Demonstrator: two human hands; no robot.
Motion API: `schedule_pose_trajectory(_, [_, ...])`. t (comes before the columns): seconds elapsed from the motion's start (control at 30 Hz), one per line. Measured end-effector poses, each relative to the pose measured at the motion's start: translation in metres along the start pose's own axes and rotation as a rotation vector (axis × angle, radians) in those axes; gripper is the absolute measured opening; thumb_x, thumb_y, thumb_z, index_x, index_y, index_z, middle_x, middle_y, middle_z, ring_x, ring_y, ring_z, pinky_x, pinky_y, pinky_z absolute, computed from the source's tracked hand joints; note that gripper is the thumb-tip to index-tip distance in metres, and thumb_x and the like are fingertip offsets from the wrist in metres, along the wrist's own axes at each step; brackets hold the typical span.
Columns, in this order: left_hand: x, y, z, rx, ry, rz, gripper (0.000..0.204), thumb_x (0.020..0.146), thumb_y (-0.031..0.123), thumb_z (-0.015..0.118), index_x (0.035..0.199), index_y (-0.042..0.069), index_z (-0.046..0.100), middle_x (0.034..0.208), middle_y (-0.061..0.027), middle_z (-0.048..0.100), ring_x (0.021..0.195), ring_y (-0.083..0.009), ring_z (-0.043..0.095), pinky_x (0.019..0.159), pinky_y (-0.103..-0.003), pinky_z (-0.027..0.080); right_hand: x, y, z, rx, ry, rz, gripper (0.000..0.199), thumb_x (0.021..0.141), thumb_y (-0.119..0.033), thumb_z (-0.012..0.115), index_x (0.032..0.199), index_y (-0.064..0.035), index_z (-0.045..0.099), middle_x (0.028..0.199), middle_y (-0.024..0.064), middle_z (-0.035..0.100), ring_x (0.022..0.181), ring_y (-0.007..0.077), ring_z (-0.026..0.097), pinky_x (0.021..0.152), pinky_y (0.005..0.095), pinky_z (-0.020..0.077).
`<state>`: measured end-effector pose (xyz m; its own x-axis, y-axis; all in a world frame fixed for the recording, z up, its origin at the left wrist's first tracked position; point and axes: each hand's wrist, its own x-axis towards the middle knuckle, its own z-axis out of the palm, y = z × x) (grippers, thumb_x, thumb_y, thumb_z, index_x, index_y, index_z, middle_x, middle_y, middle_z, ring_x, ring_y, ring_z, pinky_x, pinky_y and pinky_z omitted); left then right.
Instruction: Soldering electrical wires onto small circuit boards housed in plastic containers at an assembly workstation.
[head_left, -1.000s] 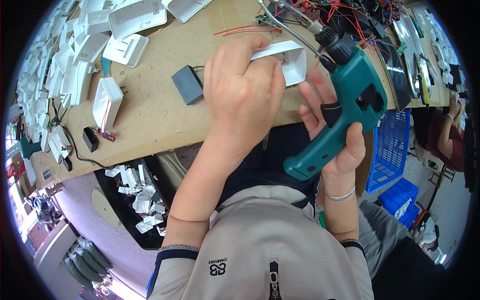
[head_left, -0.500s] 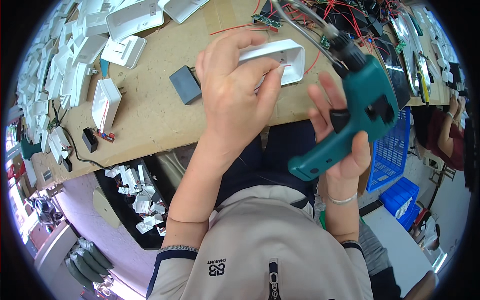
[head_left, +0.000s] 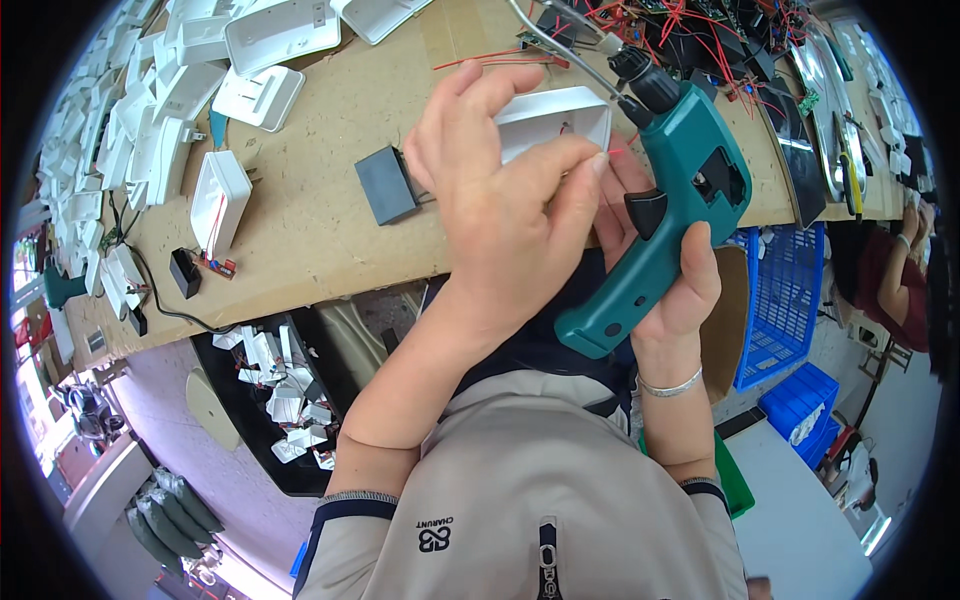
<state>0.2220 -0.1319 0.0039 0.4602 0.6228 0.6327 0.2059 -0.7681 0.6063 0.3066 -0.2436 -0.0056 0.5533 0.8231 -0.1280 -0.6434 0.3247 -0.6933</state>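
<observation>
From up here I see a black bin (head_left: 262, 452) below the counter (head_left: 310, 225) edge, holding a heap of small white plastic parts (head_left: 280, 385); to the right stands a blue slotted crate (head_left: 778, 300), its contents hidden from me. My left hand (head_left: 500, 205) has its grip closed around a white open-topped plastic housing (head_left: 560, 118), thumb and fingers wrapped over its near side, held just above the counter. My right hand (head_left: 665, 275) is clenched on the handle of a teal electric screwdriver (head_left: 665, 225), whose black chuck and bit sit at the housing's right end. A dark grey rectangular block (head_left: 386, 184) lies on the counter just left of the left hand.
</observation>
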Motion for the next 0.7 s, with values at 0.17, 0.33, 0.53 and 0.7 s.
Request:
schedule_pose_trajectory(0.17, [0.0, -0.001, 0.0, 0.155, 0.007, 0.007, 0.008, 0.067, 0.008, 0.072, 0.075, 0.008, 0.069, 0.113, -0.0098, 0.057, 0.111, -0.029, 0.049, 0.093, -0.039, 0.031, 0.0, 0.005, -0.001, 0.16, -0.042, 0.003, 0.08, 0.084, -0.036, 0.063, 0.142, -0.0011, 0.02, 0.145, 0.0243, 0.026, 0.134, 0.0385, 0.027, 0.112, 0.0446, 0.0246])
schedule_pose_trajectory(0.33, [0.003, -0.021, 0.005, 0.183, -0.008, 0.051, 0.004, 0.066, 0.008, 0.067, 0.07, 0.007, 0.064, 0.105, -0.0042, 0.057, 0.103, -0.0244, 0.052, 0.089, -0.05, 0.027, 0.001, 0.004, -0.004, 0.202, -0.054, -0.003, 0.078, 0.084, -0.029, 0.064, 0.141, 0.0017, 0.02, 0.143, 0.0244, 0.03, 0.132, 0.0392, 0.031, 0.111, 0.0459, 0.0276])
schedule_pose_trajectory(0.53, [0.004, -0.025, 0.012, 0.155, 0.046, 0.098, 0.006, 0.065, 0.007, 0.067, 0.071, 0.006, 0.063, 0.094, -0.0019, 0.059, 0.088, -0.0217, 0.055, 0.08, -0.041, 0.032, 0.002, 0.004, -0.005, 0.193, -0.051, -0.009, 0.078, 0.084, -0.029, 0.065, 0.141, 0.0019, 0.021, 0.142, 0.025, 0.031, 0.131, 0.0402, 0.032, 0.11, 0.047, 0.0288])
schedule_pose_trajectory(0.7, [0.004, -0.024, 0.016, 0.177, 0.077, 0.118, 0.007, 0.064, 0.006, 0.067, 0.068, 0.007, 0.062, 0.092, -0.0022, 0.059, 0.087, -0.0215, 0.054, 0.076, -0.039, 0.031, 0.0, 0.003, -0.004, 0.171, -0.035, -0.019, 0.08, 0.083, -0.029, 0.066, 0.141, 0.0018, 0.02, 0.141, 0.0249, 0.031, 0.131, 0.0403, 0.031, 0.109, 0.0475, 0.0293])
